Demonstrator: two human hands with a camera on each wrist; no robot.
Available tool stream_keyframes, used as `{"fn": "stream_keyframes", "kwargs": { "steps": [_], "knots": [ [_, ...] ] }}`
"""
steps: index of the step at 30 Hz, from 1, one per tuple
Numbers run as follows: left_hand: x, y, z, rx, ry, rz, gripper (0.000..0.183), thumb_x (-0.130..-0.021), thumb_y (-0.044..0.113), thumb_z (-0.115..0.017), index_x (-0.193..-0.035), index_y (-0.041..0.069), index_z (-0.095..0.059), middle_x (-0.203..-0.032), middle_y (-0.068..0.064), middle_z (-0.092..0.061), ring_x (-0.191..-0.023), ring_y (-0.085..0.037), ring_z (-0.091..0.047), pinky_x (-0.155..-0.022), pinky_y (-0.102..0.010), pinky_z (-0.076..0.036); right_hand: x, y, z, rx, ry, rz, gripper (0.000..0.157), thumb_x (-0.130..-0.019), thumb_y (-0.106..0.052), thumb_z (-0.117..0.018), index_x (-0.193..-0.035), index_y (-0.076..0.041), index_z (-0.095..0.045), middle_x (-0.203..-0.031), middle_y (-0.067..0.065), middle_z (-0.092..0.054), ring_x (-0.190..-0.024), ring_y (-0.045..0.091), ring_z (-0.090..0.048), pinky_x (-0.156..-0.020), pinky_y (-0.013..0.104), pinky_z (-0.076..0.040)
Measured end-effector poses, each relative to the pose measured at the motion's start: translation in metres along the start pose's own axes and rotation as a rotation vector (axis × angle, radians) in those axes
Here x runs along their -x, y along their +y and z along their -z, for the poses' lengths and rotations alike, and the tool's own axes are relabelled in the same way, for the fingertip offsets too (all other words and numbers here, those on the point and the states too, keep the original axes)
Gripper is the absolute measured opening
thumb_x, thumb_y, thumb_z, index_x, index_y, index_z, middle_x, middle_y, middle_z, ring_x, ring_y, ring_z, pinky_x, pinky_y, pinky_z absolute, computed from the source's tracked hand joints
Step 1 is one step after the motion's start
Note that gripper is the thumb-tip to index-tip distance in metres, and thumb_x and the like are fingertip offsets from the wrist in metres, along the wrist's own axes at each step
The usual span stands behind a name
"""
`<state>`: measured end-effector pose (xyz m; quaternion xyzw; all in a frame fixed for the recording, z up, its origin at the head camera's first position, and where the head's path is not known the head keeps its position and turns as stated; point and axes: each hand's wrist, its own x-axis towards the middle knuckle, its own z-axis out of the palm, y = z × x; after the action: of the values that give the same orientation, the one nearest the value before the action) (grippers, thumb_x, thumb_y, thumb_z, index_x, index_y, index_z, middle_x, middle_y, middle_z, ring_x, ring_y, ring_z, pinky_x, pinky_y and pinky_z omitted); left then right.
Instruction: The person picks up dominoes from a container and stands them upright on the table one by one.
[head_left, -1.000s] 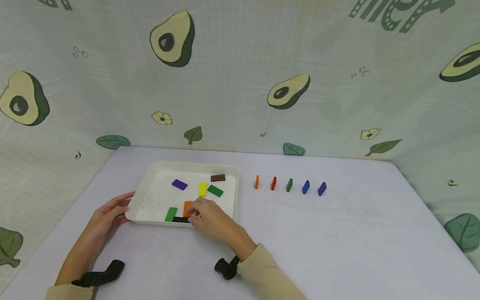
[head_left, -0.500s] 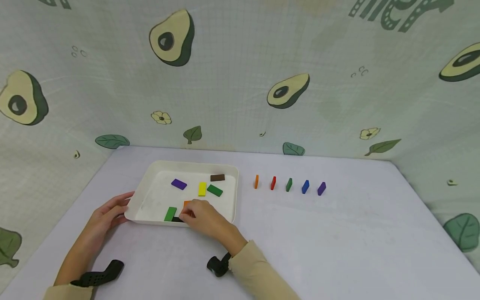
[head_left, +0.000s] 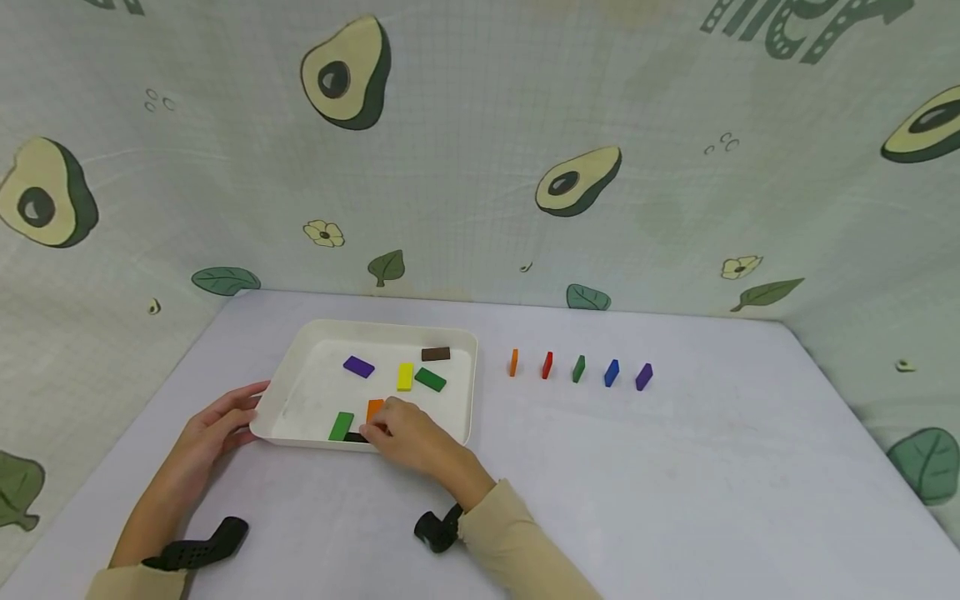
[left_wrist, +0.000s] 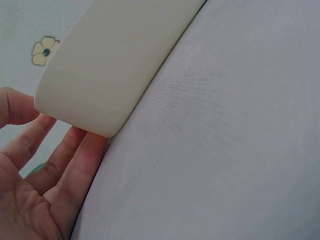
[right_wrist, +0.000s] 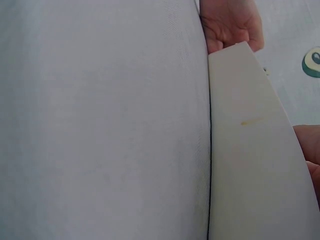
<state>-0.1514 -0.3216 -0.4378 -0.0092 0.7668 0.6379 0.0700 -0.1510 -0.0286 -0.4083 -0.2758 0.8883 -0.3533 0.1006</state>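
A white tray point(head_left: 311, 392) holds several flat, coloured domino blocks. My left hand point(head_left: 217, 429) touches the tray's left end from outside; the left wrist view shows its fairly straight fingers point(left_wrist: 62, 155) against the wall. My right hand point(head_left: 412, 435) reaches over the front wall, its fingers bent down at an orange block point(head_left: 374, 408) and a black block point(head_left: 356, 437). Both blocks are partly covered by that hand, and its fingertips are hidden, so whether it grips one is unclear. A light green block point(head_left: 341, 426) lies left of the black one.
Purple point(head_left: 358, 367), yellow point(head_left: 405, 377), dark green point(head_left: 431, 380) and brown point(head_left: 436, 354) blocks lie farther back in the tray. Right of it, several blocks stand upright in a spaced row, from orange point(head_left: 513, 362) to purple point(head_left: 644, 377). A patterned cloth point(head_left: 465, 167) hangs behind the table.
Over the last second my right hand has shifted slightly left, covering more of the black and orange blocks. It has hardly moved in the last half second. My left hand stays at the tray.
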Motion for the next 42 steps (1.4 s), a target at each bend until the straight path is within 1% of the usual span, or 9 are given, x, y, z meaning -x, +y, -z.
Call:
{"fn": "stream_keyframes", "kwargs": {
  "steps": [7, 10, 15, 17, 20, 24, 32, 38, 42],
  "knots": [
    [-0.0005, -0.0004, 0.0004, -0.004, 0.009, -0.001, 0.044, -0.096, 0.031, -0.051, -0.137, 0.019, -0.045, -0.111, 0.032, -0.052, -0.09, 0.007, -0.057, -0.072, -0.013, -0.049, -0.0001, -0.0001, 0.0001, 0.01, -0.011, -0.039, 0.04, -0.095, -0.024, -0.052, -0.057, -0.012, -0.048, -0.069, -0.003, -0.041, -0.061, 0.006, -0.038, -0.053, 0.015, -0.029],
    [-0.0005, -0.0004, 0.0007, -0.01, 0.005, -0.004, 0.043, -0.096, 0.03, -0.051, -0.137, 0.019, -0.045, -0.111, 0.032, -0.052, -0.09, 0.006, -0.057, -0.072, -0.013, -0.049, -0.0001, -0.0001, 0.0, 0.008, -0.009, -0.046, 0.038, -0.095, -0.022, -0.052, -0.059, -0.011, -0.052, -0.07, -0.003, -0.043, -0.062, 0.006, -0.039, -0.053, 0.015, -0.031],
    [-0.0004, -0.0003, 0.0008, -0.017, 0.006, -0.003, 0.041, -0.096, 0.03, -0.05, -0.136, 0.02, -0.046, -0.111, 0.032, -0.052, -0.09, 0.008, -0.057, -0.072, -0.012, -0.048, 0.0, -0.0002, -0.0002, 0.001, -0.006, -0.06, 0.024, -0.094, -0.019, -0.052, -0.078, -0.008, -0.066, -0.074, -0.004, -0.047, -0.066, 0.005, -0.042, -0.055, 0.015, -0.035],
    [-0.0003, -0.0002, 0.0007, -0.011, 0.006, -0.008, 0.042, -0.096, 0.03, -0.05, -0.136, 0.019, -0.045, -0.111, 0.032, -0.052, -0.09, 0.007, -0.057, -0.072, -0.012, -0.048, -0.0001, 0.0, -0.0003, -0.007, -0.004, -0.066, 0.021, -0.094, -0.018, -0.052, -0.088, -0.006, -0.069, -0.075, -0.004, -0.049, -0.067, 0.005, -0.043, -0.057, 0.014, -0.037],
    [-0.0002, 0.0001, 0.0005, -0.001, 0.002, -0.009, 0.043, -0.096, 0.029, -0.051, -0.137, 0.018, -0.045, -0.111, 0.032, -0.053, -0.09, 0.007, -0.057, -0.072, -0.012, -0.049, 0.0001, 0.0003, 0.0, -0.022, -0.003, -0.069, 0.019, -0.093, -0.017, -0.054, -0.097, -0.006, -0.069, -0.076, -0.005, -0.051, -0.069, 0.004, -0.044, -0.058, 0.013, -0.037],
    [-0.0002, 0.0002, 0.0001, 0.002, 0.0, 0.0, 0.043, -0.096, 0.03, -0.051, -0.137, 0.018, -0.045, -0.111, 0.032, -0.053, -0.09, 0.007, -0.057, -0.072, -0.012, -0.049, 0.0016, -0.0003, 0.0022, -0.068, -0.014, -0.081, 0.018, -0.092, -0.017, -0.056, -0.099, -0.007, -0.07, -0.075, -0.005, -0.052, -0.068, 0.003, -0.044, -0.057, 0.013, -0.037],
    [-0.0006, 0.0005, -0.0002, 0.005, 0.006, 0.004, 0.043, -0.095, 0.031, -0.052, -0.136, 0.019, -0.046, -0.11, 0.032, -0.053, -0.09, 0.007, -0.057, -0.072, -0.012, -0.049, 0.0017, 0.0031, 0.0038, -0.232, -0.034, -0.141, 0.018, -0.09, -0.012, -0.059, -0.103, -0.006, -0.069, -0.078, -0.005, -0.06, -0.066, 0.002, -0.046, -0.058, 0.013, -0.04],
    [-0.0004, 0.0009, 0.0001, 0.009, 0.002, 0.0, 0.043, -0.096, 0.03, -0.052, -0.137, 0.018, -0.045, -0.11, 0.032, -0.053, -0.091, 0.007, -0.057, -0.072, -0.013, -0.049, 0.0015, 0.0042, 0.0059, -0.249, -0.047, -0.162, 0.018, -0.088, -0.012, -0.061, -0.103, -0.005, -0.07, -0.081, -0.003, -0.064, -0.069, 0.002, -0.05, -0.061, 0.013, -0.043],
    [-0.0003, 0.0012, 0.0001, 0.027, -0.001, 0.004, 0.042, -0.095, 0.028, -0.052, -0.136, 0.018, -0.046, -0.11, 0.032, -0.054, -0.09, 0.007, -0.057, -0.072, -0.013, -0.049, 0.0021, 0.004, 0.0081, -0.227, -0.039, -0.185, 0.017, -0.086, -0.011, -0.063, -0.101, -0.006, -0.07, -0.083, -0.003, -0.065, -0.07, 0.003, -0.051, -0.063, 0.014, -0.043]
  ]
}}
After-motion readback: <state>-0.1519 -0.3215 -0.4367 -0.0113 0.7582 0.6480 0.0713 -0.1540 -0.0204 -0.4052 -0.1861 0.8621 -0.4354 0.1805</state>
